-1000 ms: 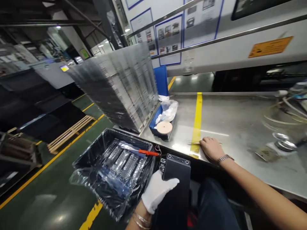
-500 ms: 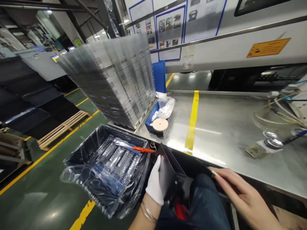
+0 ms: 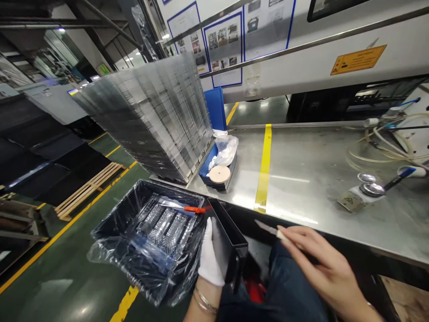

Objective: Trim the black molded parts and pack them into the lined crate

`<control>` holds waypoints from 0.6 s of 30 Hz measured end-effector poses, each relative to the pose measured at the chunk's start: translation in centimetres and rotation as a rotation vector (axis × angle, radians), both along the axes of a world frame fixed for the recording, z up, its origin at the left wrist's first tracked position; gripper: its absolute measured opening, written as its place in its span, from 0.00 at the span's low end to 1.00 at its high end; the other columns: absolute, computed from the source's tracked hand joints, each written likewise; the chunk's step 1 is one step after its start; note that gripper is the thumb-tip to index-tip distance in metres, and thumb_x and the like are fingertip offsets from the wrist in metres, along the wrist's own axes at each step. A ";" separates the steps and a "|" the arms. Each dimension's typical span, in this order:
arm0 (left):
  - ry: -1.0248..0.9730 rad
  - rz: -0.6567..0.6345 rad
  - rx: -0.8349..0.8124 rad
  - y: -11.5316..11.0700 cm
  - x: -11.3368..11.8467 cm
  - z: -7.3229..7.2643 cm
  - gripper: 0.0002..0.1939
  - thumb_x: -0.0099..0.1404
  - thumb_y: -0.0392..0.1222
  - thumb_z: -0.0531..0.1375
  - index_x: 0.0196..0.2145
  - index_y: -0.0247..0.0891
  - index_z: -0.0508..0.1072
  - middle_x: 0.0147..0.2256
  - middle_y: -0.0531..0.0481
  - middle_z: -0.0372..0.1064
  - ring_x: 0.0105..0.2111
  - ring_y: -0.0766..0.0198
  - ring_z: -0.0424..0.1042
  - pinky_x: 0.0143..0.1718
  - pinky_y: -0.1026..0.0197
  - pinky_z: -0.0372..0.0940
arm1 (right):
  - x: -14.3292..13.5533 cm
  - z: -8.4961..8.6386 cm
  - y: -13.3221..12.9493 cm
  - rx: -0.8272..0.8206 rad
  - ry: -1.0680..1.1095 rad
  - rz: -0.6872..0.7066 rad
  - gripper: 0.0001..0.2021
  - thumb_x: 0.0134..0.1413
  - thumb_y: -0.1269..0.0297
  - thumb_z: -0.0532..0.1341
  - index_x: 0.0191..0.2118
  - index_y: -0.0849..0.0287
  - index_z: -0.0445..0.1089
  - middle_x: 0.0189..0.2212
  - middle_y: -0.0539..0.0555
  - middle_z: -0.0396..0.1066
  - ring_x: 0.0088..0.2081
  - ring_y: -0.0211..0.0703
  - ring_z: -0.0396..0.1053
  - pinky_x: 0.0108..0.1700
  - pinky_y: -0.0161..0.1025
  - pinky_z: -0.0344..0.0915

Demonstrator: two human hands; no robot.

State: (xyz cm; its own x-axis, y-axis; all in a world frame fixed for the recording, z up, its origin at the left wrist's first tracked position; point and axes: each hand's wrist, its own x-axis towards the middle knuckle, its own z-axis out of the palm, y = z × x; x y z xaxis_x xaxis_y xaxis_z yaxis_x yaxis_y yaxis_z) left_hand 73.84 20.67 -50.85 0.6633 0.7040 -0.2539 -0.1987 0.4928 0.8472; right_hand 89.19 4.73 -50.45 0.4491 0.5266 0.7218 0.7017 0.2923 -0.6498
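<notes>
Left hand [image 3: 210,259], in a white glove, gripped a black box [image 3: 228,243] by its side, fingers flat against the wall; the box stood tilted on edge over the lap, just below the front edge of the counter [image 3: 311,179]. Right hand [image 3: 321,264], bare, was closed on a thin metal tool [image 3: 268,229], tip pointing toward the box, not touching it.

Left of the box: a black tray [image 3: 134,214] lined with clear plastic, an orange-handled tool [image 3: 189,208] lying across it.

On the counter beyond the box: a blue bin [image 3: 205,169] holding a round tan disc [image 3: 220,174] and a plastic bag [image 3: 224,150], beside a leaning stack of clear trays [image 3: 150,120]. A yellow stripe [image 3: 264,167] ran across the counter.

Orange warning label [image 3: 358,59] on the machine behind the counter: writing too small to read. Blue-bordered posters [image 3: 223,47]: text unreadable.
</notes>
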 end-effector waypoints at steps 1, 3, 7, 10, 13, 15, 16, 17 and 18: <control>-0.160 -0.044 -0.132 0.2 -0.3 -0.1 0.25 0.73 0.57 0.46 0.49 0.45 0.78 0.52 0.53 0.75 0.62 0.58 0.63 0.68 0.56 0.50 | 0.2 0.2 -0.4 -0.006 0.013 0.001 0.12 0.61 0.70 0.62 0.48 0.52 0.76 0.38 0.54 0.78 0.37 0.42 0.77 0.39 0.33 0.75; -0.375 -0.148 -0.322 0.7 -0.8 -0.3 0.19 0.70 0.55 0.56 0.43 0.44 0.81 0.45 0.54 0.79 0.61 0.56 0.65 0.69 0.56 0.48 | 0.3 0.7 -1.3 -0.089 0.028 0.106 0.10 0.62 0.68 0.61 0.46 0.51 0.77 0.35 0.52 0.79 0.34 0.41 0.77 0.36 0.30 0.74; -0.521 -0.184 -0.373 1.2 -1.5 -0.6 0.15 0.69 0.50 0.60 0.43 0.39 0.81 0.41 0.53 0.80 0.51 0.58 0.75 0.67 0.58 0.50 | -0.8 1.2 -2.0 -0.362 0.055 0.429 0.12 0.68 0.63 0.56 0.38 0.54 0.77 0.27 0.49 0.76 0.27 0.36 0.74 0.28 0.28 0.68; -0.568 -0.111 -0.391 1.4 -1.8 -0.5 0.11 0.70 0.44 0.59 0.42 0.39 0.81 0.42 0.56 0.79 0.44 0.66 0.78 0.65 0.65 0.52 | -1.4 1.2 -1.8 -0.482 0.043 0.540 0.16 0.70 0.60 0.53 0.33 0.56 0.75 0.24 0.49 0.73 0.25 0.35 0.71 0.29 0.31 0.66; -0.558 -0.059 -0.426 1.5 -2.0 -0.3 0.11 0.70 0.41 0.59 0.39 0.38 0.82 0.40 0.56 0.79 0.42 0.69 0.78 0.63 0.70 0.53 | -1.6 1.2 -1.6 -0.511 0.038 0.575 0.15 0.70 0.60 0.54 0.34 0.56 0.74 0.24 0.48 0.72 0.25 0.34 0.70 0.29 0.31 0.64; -0.532 -0.016 -0.445 1.6 -2.2 -0.2 0.10 0.70 0.40 0.59 0.39 0.37 0.82 0.39 0.56 0.79 0.41 0.69 0.78 0.61 0.71 0.56 | -1.7 1.3 -1.7 -0.479 0.048 0.566 0.14 0.70 0.61 0.53 0.36 0.56 0.74 0.26 0.49 0.73 0.26 0.35 0.71 0.29 0.31 0.64; -0.521 0.009 -0.447 1.7 -2.3 -0.2 0.10 0.70 0.41 0.60 0.38 0.37 0.82 0.39 0.55 0.79 0.41 0.69 0.79 0.59 0.72 0.58 | -1.7 1.4 -1.8 -0.473 0.047 0.571 0.15 0.70 0.61 0.53 0.36 0.56 0.74 0.25 0.49 0.73 0.26 0.35 0.71 0.29 0.31 0.64; -0.510 0.039 -0.445 1.8 -2.4 -0.3 0.10 0.69 0.41 0.60 0.38 0.37 0.82 0.38 0.55 0.79 0.40 0.69 0.79 0.56 0.73 0.60 | -1.8 1.4 -1.9 -0.485 0.036 0.586 0.15 0.70 0.61 0.53 0.35 0.56 0.74 0.25 0.49 0.73 0.25 0.35 0.71 0.29 0.31 0.64; -0.490 0.071 -0.444 1.9 -2.6 -0.4 0.09 0.69 0.41 0.61 0.37 0.38 0.82 0.37 0.55 0.80 0.38 0.69 0.79 0.54 0.73 0.62 | -1.8 1.5 -1.9 -0.508 0.023 0.608 0.15 0.70 0.61 0.54 0.34 0.56 0.74 0.25 0.49 0.73 0.26 0.35 0.71 0.29 0.31 0.65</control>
State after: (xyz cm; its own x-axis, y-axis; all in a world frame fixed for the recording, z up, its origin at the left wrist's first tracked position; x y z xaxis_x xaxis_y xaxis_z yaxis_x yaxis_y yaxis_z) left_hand 71.24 22.58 -51.20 0.7320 0.6479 -0.2107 -0.5538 0.7460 0.3698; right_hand 87.42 2.78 -48.92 -0.0114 0.9470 0.3210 0.4991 0.2836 -0.8188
